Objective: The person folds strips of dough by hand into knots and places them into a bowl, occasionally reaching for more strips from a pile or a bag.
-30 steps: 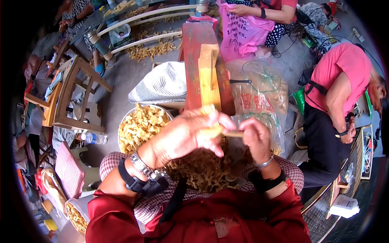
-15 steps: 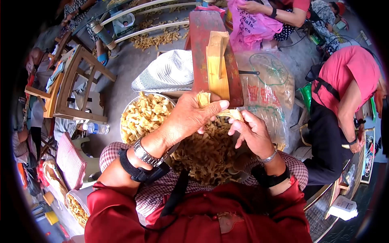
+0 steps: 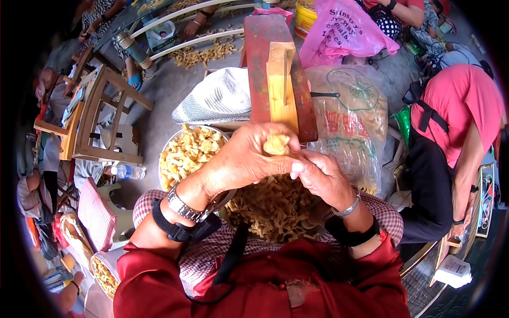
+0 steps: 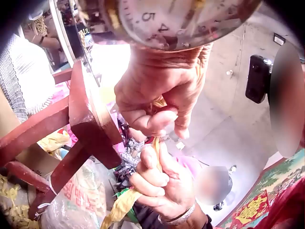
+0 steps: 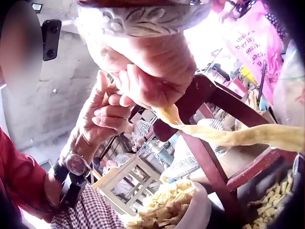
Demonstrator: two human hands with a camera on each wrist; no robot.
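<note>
My left hand (image 3: 238, 159) holds a pale yellow, knotted-looking bundle (image 3: 277, 144), which shows above its curled fingers. Right beside it, my right hand (image 3: 323, 177) grips a soft yellow strip (image 5: 228, 135), its loose tail hanging out past the fist. In the left wrist view a narrow length of the strip runs between the two hands, from the left fingertips down into the right fist. Both hands meet over a heap of browner strips (image 3: 270, 209) at the lap. The bundle's lower part is hidden inside the left hand.
A tub of short yellow pieces (image 3: 190, 153) stands left of the hands. Ahead is a red wooden bench (image 3: 260, 37) with a yellow wooden block (image 3: 281, 90) on it. A clear plastic bag (image 3: 350, 116) lies to its right. A person in pink (image 3: 461, 111) bends at the right.
My hands have drawn together, covering the strip that stretched between them. The right thumb now meets the left hand. The pink bag ahead has shifted, and a yellow bucket shows beside it.
</note>
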